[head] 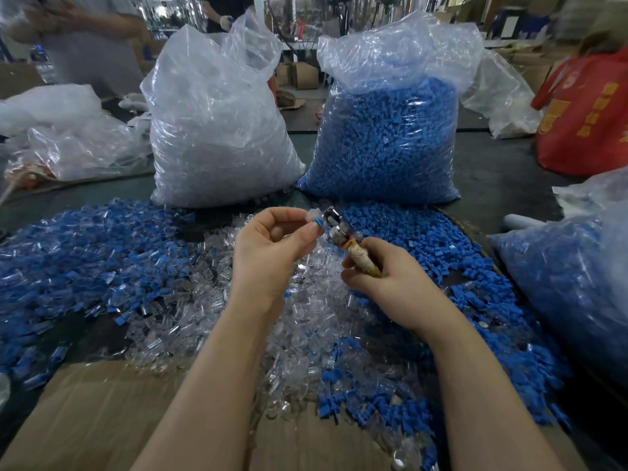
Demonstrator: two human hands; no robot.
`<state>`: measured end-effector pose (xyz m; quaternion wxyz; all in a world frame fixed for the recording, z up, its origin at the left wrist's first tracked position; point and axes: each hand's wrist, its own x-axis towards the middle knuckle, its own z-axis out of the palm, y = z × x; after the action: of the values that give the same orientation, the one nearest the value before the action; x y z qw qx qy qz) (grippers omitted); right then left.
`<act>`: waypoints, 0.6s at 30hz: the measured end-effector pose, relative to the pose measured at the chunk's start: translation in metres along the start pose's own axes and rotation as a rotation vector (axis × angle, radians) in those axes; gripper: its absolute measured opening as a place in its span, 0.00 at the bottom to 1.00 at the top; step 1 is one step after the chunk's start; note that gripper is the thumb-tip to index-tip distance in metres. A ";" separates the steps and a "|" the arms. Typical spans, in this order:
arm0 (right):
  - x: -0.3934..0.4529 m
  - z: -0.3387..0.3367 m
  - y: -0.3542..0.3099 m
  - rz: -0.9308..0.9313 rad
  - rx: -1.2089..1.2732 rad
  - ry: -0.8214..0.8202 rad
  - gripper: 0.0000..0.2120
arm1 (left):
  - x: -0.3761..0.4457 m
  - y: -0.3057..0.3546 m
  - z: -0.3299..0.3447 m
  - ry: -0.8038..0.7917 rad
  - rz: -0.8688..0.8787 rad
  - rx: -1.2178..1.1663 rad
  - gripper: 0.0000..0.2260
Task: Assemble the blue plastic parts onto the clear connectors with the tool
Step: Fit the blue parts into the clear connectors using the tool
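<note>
The left hand is curled, thumb and forefinger pinching a small clear connector with a blue plastic part on it, held up against the shiny metal head of the tool. The right hand grips the tool's handle, wrapped in yellowish tape. Beneath, loose glassy connectors and matte blue parts litter the dark bench. At the far edge stand two crinkled plastic bags, one of clear pieces, one of blue.

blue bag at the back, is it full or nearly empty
Nearly full. The blue parts fill the clear bag almost to its crumpled, open top, and it stands bulging upright on the table.
</note>
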<state>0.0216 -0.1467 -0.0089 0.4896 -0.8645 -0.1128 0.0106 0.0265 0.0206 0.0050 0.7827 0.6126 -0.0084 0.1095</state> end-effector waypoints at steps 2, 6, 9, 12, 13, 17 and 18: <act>0.000 0.000 0.000 0.003 -0.004 -0.006 0.06 | 0.000 0.000 0.000 -0.006 0.022 0.040 0.08; 0.001 0.002 0.000 -0.018 -0.054 0.000 0.06 | 0.001 0.000 -0.001 -0.028 0.046 0.080 0.09; 0.001 0.003 0.002 -0.025 -0.130 0.010 0.03 | 0.001 -0.001 -0.001 -0.038 0.038 0.067 0.10; 0.001 0.004 0.005 -0.031 -0.187 0.029 0.03 | 0.001 -0.001 -0.002 -0.048 0.015 0.029 0.09; 0.001 0.004 0.005 -0.033 -0.192 0.033 0.04 | 0.001 -0.001 -0.003 -0.051 0.009 0.018 0.09; 0.000 0.005 0.006 -0.049 -0.232 0.062 0.05 | 0.002 -0.001 -0.003 -0.069 -0.004 -0.016 0.10; 0.000 0.006 0.005 -0.052 -0.238 0.067 0.05 | 0.002 -0.001 -0.004 -0.071 -0.009 -0.021 0.10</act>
<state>0.0221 -0.1444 -0.0159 0.3872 -0.9132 -0.1193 -0.0447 0.0279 0.0243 0.0033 0.7889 0.6078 -0.0346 0.0840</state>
